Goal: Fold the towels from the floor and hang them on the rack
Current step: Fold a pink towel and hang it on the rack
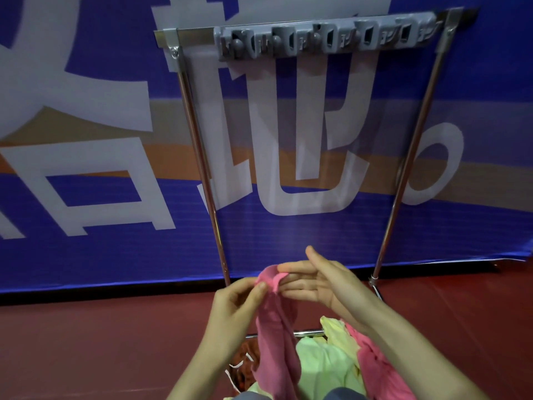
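Note:
A pink towel (275, 336) hangs down in front of me, bunched lengthwise. My left hand (235, 306) pinches its top edge between thumb and fingers. My right hand (320, 280) is beside it with fingers straight, their tips touching the towel's upper corner. The metal rack (199, 145) stands ahead, two chrome uprights joined by a top bar carrying a grey strip of hooks and clips (326, 36). Nothing hangs on the top bar. Below my hands lies a heap of towels (326, 362), pale green, yellow and pink, with a rust-coloured one at its left.
A blue banner with large white characters (101, 168) forms a wall right behind the rack. The floor (101, 347) is dark red. The rack's low crossbar (307, 332) runs just behind the towel heap, and its right foot (375, 284) rests on the floor.

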A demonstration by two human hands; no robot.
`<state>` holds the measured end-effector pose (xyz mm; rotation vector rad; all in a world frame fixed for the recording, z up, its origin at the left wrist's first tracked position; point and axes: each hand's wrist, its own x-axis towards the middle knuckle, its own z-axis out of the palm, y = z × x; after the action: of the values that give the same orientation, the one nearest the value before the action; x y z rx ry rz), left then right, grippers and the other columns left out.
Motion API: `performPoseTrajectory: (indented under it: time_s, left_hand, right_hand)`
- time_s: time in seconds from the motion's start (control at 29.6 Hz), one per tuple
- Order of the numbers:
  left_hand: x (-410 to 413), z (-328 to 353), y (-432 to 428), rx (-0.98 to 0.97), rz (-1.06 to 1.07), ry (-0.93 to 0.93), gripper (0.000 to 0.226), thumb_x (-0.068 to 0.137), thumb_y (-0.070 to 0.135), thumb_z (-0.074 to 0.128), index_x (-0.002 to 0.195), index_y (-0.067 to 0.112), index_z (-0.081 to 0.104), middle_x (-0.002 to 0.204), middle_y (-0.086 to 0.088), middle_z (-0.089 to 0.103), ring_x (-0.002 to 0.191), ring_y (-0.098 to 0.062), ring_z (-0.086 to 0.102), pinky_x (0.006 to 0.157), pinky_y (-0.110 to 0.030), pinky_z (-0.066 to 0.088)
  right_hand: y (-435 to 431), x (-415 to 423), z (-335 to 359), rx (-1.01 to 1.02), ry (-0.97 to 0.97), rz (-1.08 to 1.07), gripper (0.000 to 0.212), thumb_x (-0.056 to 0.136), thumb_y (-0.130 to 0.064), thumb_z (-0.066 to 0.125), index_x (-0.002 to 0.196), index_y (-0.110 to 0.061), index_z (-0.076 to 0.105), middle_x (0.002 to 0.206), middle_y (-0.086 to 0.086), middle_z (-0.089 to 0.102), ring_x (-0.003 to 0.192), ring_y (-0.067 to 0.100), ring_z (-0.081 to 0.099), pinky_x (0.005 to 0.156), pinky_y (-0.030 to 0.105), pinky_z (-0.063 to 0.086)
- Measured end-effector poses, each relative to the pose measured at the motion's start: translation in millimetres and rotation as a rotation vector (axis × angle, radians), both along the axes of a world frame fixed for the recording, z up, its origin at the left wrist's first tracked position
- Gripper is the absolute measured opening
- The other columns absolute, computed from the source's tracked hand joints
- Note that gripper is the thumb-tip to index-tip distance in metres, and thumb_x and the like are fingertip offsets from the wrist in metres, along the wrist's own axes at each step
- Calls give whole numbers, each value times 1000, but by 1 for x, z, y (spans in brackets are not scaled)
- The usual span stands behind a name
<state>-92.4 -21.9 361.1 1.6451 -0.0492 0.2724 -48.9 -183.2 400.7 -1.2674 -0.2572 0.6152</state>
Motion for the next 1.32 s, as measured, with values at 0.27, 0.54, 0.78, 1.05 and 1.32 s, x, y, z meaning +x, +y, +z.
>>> performPoseTrajectory:
  time_s: [0.27,0.54,0.78,1.05,1.32]
  left_hand:
    - [-2,-1,-1,158,67,-107,24,57,46,66,81,45,68,83,14,73,76,-4,68,73,-17,53]
    - [-6,10,0,171,25,-119,24,79,14,59,80,37,67,77,28,70,79,9,64,72,-6,46]
    - [-4,8,8,235,-67,-71,18,78,26,51,85,35,66,83,25,71,80,7,63,73,-9,47]
    - [0,9,12,238,-76,-44,23,81,28,46,87,26,67,93,14,71,83,1,63,78,-16,47]
    - [13,15,41,314,44,6,22,88,27,47,86,17,67,83,-1,72,76,-5,60,74,-26,47]
  right_hand:
    - [7,-7,14,-54,7,16,53,93,-38,28,104,2,62,97,21,68,85,19,69,78,24,57]
    - [9,-5,8,-115,-67,13,50,94,-34,32,110,5,61,102,25,67,96,29,67,85,30,55]
    - [9,-4,-2,-317,-354,32,22,85,1,53,84,-18,63,61,-6,63,58,0,60,65,12,50]
    - [-6,13,-26,-522,-527,140,20,81,-15,66,64,-8,58,54,-6,30,47,0,29,50,12,26]
    - [-45,38,-49,-684,-617,82,23,82,-18,64,62,-25,53,84,-3,46,72,0,44,69,8,36]
